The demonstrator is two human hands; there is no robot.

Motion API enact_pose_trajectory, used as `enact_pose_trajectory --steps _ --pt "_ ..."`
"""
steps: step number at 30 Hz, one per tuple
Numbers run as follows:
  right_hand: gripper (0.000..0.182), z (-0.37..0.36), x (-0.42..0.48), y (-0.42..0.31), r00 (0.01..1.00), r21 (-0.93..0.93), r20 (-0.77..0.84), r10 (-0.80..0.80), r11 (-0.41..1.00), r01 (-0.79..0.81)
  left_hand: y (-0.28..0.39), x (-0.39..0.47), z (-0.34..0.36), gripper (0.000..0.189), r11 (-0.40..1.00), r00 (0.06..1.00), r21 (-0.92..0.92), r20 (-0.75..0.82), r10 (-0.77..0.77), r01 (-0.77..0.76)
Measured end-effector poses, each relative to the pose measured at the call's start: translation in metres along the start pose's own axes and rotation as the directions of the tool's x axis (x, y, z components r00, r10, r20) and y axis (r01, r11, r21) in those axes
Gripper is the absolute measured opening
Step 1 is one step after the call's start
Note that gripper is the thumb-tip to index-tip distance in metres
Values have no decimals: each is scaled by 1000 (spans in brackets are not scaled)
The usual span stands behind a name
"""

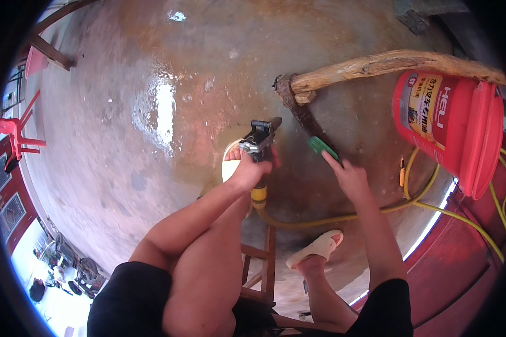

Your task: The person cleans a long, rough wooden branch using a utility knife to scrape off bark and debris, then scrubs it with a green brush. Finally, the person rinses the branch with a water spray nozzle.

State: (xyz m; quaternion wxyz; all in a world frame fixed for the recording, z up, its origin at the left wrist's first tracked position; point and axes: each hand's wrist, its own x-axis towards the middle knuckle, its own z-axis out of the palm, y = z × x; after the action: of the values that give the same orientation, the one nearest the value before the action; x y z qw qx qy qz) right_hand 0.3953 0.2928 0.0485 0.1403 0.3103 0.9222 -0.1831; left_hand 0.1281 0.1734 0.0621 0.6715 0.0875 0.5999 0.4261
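A black hose spray nozzle [258, 139] is in the grip of my left hand [249, 172], above my slippered foot. From its yellow connector [259, 196] runs a yellow hose [320, 222]. My right hand [352, 180] holds a green scrubbing brush [323, 148], its index finger stretched along the back. The brush lies against the dark, rusty metal blade [310, 122] of a hoe-like tool; its bristles are hidden. A rough, bent wooden handle [362, 67] passes through the tool's metal eye, with a wooden wedge [305, 97] beside it. No spray of water is plain.
At right a red lidded oil bucket [442, 122] stands close along the handle. A yellow-and-black utility knife [402, 172] lies near the looping hose. The concrete floor [109, 126] is wet in patches. A wooden stool [257, 257] is below me; a red plastic stool [21, 135] is far left.
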Motion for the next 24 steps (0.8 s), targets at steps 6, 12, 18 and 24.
enact_pose_trajectory --steps 6,12,18,24 --pt "41 -8 52 -68 846 726 39 531 567 -389 -16 5 7 34 999 999 38 45 26 -28" --pt "39 -2 58 -111 747 809 76 661 397 -434 -5 0 9 35 999 999 22 21 29 -29" --pt "42 -1 90 -74 650 726 116 751 383 -571 -11 4 24 37 998 995 59 90 32 -37" --pt "42 -1 68 -113 690 805 126 712 333 -491 2 4 18 35 997 1000 76 20 -3 1"
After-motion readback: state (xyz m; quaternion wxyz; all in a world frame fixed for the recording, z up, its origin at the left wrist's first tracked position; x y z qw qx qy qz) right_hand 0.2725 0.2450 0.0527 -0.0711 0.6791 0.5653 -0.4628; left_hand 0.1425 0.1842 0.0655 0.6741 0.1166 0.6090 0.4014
